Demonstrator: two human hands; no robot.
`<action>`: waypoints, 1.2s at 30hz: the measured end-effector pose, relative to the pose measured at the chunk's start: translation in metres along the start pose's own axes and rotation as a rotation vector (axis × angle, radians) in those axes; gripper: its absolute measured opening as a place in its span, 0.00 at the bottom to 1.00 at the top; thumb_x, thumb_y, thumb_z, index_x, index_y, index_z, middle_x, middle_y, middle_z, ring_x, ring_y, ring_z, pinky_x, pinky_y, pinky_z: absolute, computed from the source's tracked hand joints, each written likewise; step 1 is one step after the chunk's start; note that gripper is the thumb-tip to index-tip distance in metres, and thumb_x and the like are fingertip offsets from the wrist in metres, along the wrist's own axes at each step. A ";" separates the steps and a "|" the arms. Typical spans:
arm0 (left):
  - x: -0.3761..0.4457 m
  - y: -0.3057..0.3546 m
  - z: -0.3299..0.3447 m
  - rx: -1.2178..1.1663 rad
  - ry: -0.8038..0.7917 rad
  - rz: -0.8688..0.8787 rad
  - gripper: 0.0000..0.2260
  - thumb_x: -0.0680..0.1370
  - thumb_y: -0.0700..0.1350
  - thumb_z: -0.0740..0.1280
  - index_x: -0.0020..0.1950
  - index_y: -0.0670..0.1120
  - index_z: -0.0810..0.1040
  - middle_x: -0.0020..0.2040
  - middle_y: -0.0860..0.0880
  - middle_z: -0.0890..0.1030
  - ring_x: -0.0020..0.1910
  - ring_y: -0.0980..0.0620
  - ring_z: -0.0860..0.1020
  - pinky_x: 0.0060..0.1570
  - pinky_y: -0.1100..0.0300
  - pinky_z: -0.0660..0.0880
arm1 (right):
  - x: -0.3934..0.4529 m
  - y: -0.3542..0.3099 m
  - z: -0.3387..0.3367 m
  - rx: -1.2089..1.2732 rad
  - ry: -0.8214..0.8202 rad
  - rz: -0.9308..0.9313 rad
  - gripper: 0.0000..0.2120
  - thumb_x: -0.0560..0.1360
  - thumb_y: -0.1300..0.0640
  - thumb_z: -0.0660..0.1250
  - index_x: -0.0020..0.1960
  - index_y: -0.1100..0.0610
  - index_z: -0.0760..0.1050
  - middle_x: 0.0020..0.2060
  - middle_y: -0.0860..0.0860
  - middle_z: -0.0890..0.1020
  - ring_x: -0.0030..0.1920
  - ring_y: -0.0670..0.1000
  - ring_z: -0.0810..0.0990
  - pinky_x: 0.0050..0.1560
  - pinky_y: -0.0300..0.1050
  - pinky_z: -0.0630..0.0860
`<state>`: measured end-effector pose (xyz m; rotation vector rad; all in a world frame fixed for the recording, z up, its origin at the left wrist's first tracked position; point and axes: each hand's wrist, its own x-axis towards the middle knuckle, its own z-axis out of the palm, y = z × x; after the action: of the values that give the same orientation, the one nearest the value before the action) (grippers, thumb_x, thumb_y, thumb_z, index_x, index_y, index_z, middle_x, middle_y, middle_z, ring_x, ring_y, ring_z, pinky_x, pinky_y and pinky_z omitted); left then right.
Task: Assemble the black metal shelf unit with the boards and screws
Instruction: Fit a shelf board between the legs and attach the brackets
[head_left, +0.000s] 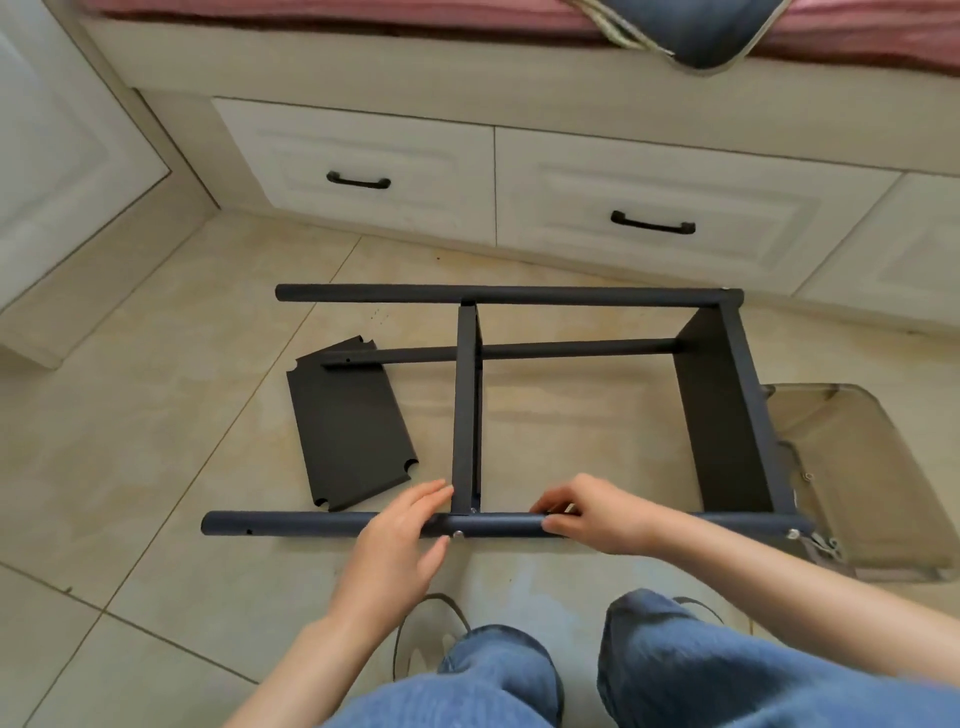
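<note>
Middle black metal board (464, 400) being screwed to near black tube (322, 523): left hand (402, 540) flat, right hand (597, 517) gripping tube; tighten next.

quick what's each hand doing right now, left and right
Left hand: open, straight fingers resting on the near black tube beside the middle board.
Right hand: fingers curled round the same tube, gripping it.

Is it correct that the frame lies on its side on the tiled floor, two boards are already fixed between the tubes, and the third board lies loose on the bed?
Not quite. The head view shows the loose board lying flat on the tiled floor, left of the frame, not on the bed. The rest holds: the middle board and the end board sit between the tubes.
</note>
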<state>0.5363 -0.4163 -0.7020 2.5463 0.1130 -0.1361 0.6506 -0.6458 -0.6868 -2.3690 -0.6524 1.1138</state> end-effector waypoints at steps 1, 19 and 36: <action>-0.005 0.000 -0.002 -0.026 0.054 -0.026 0.21 0.77 0.40 0.72 0.70 0.51 0.77 0.69 0.59 0.74 0.71 0.58 0.72 0.71 0.66 0.64 | 0.000 0.000 0.000 0.001 0.004 -0.006 0.14 0.81 0.53 0.62 0.64 0.53 0.78 0.55 0.51 0.82 0.53 0.50 0.79 0.58 0.46 0.76; 0.013 0.023 0.020 -1.658 0.221 -1.103 0.16 0.79 0.42 0.70 0.64 0.38 0.71 0.61 0.35 0.75 0.61 0.34 0.77 0.49 0.43 0.77 | 0.008 0.012 0.007 0.016 0.080 -0.042 0.14 0.80 0.51 0.64 0.63 0.52 0.79 0.54 0.48 0.83 0.50 0.46 0.80 0.53 0.39 0.76; 0.033 0.042 -0.003 -1.704 0.244 -1.015 0.20 0.81 0.36 0.65 0.72 0.33 0.67 0.59 0.34 0.79 0.59 0.37 0.78 0.56 0.41 0.75 | 0.000 0.012 -0.012 0.035 0.152 -0.103 0.15 0.81 0.52 0.63 0.66 0.51 0.78 0.53 0.48 0.84 0.50 0.46 0.81 0.53 0.40 0.78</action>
<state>0.5734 -0.4475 -0.6801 0.6305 1.0604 -0.0495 0.6627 -0.6571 -0.6870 -2.3343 -0.6867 0.8851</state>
